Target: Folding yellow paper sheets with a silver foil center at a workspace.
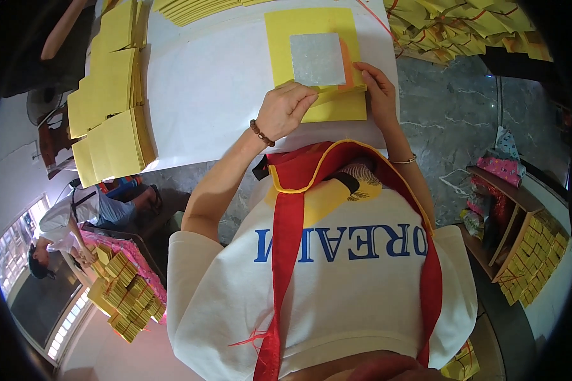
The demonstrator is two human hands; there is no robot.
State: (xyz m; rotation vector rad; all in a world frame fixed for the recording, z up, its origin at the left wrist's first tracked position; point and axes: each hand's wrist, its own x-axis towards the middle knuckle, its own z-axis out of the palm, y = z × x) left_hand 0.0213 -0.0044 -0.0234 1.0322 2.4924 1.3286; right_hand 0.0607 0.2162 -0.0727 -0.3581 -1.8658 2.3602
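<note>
A yellow paper sheet (311, 19) lies in front of me on the white table, with a silver-grey foil square (316, 58) on it. An orange patch (346, 54) shows along the foil's right side. Just below the foil, a narrow fold of yellow paper (340, 95) is raised across the sheet. My left hand (287, 109) is closed, its fingertips pinching the left end of that fold. At the right end, my right hand (380, 92) has bent fingers around the paper's edge, with thumb and fingertips at the fold.
Stacks of yellow paper (114, 89) line the table's left edge, and a fanned pile (197, 9) lies at its far side. Tied yellow bundles (457, 25) sit at the far right. A wooden shelf (508, 216) stands right. Another person (76, 216) works at left beside yellow bundles (124, 289).
</note>
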